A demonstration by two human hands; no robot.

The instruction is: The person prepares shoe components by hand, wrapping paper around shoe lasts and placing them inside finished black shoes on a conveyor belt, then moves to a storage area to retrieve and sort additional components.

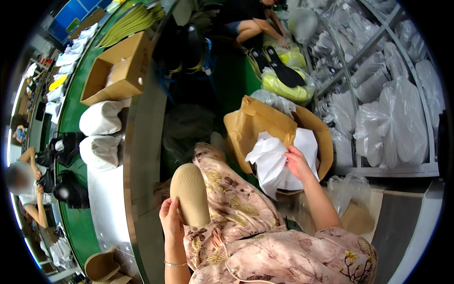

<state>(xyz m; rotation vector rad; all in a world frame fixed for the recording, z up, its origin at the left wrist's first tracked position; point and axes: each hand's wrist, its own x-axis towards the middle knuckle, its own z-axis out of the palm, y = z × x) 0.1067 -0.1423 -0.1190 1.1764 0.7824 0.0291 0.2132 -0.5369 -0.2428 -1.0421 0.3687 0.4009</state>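
Observation:
My left hand [171,217] is closed on a beige, round-ended shoe insert [190,191], with the thumb on its face. The insert stands upright over my lap, against the flowered pink clothing [236,203]. Out to the right, my right hand [298,163] pinches the edge of a crumpled sheet of white paper [269,158]. That sheet hangs at the mouth of an opened cardboard box [326,146], in front of a brown flap [257,123]. More flat white paper [306,144] shows behind my fingers.
On my left runs a metal bench edge [142,189] beside a green conveyor [71,227], with white stuffed bundles [100,118], black shoes [71,189] and a carton [118,71]. Bagged goods fill a rack [392,170] at right. Two people work nearby, one crouching ahead [255,28].

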